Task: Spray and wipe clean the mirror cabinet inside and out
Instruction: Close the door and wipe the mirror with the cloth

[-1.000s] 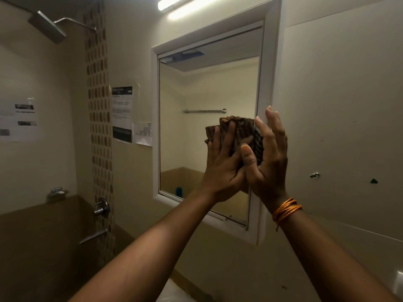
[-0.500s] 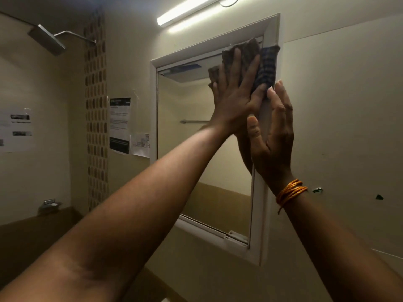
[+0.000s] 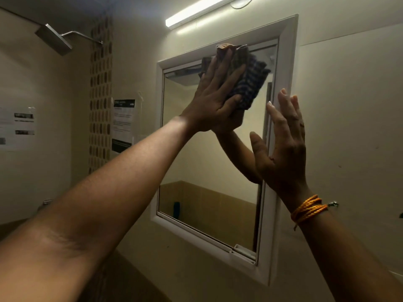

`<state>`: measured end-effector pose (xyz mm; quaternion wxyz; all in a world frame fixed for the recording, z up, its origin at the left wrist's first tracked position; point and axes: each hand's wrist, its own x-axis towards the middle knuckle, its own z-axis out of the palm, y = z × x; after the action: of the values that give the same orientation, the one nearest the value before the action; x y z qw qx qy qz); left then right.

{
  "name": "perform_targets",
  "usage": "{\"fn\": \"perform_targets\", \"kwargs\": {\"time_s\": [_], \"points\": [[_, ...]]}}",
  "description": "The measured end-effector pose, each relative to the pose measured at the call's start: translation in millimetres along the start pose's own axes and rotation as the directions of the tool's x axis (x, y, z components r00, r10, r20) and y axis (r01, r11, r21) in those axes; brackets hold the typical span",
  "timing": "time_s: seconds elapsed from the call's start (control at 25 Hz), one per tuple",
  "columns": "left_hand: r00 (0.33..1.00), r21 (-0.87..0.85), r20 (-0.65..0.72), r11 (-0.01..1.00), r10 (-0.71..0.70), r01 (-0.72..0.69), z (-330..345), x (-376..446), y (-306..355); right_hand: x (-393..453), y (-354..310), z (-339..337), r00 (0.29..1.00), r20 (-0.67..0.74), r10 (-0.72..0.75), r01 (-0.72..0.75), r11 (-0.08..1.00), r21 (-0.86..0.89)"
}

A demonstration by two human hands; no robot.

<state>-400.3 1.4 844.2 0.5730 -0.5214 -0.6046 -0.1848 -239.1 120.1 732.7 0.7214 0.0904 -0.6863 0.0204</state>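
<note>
The mirror cabinet [image 3: 285, 68] has a white frame and hangs on the pale wall. Its mirror door [image 3: 196, 171] is shut. My left hand [image 3: 214, 94] presses a dark checked cloth [image 3: 250, 77] flat against the top of the glass, fingers straight and spread. My right hand [image 3: 283, 144] rests with straight fingers on the right edge of the door, by the frame. An orange cord is wound round my right wrist. No spray bottle is in view.
A tube light [image 3: 196, 14] glows above the cabinet. A square shower head [image 3: 53, 39] juts out at the upper left. Printed notices [image 3: 123, 125] are stuck to the wall left of the mirror, beside a strip of patterned tiles [image 3: 100, 94].
My left hand with the cloth went from the middle right of the glass up to the top, then slid left. My right hand stayed at the door's right edge.
</note>
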Motion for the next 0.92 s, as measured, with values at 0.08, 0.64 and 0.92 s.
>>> {"fn": "perform_targets", "kwargs": {"time_s": [0.08,0.64,0.92], "points": [[1.000,0.024,0.014,1.000,-0.015,0.014,1,-8,-22,-4,1,0,1.000,-0.001,-0.011,0.011,1.000,-0.002],[0.556,-0.358,0.215,0.465,-0.803,0.810,-3,-33,-37,-10,0,4,0.999,-0.054,0.008,-0.008,1.000,-0.009],[0.542,-0.427,0.278,0.403,-0.793,0.809,-4,-12,49,-11,-5,1,0.998,-0.033,0.049,-0.047,0.998,0.042]]}}
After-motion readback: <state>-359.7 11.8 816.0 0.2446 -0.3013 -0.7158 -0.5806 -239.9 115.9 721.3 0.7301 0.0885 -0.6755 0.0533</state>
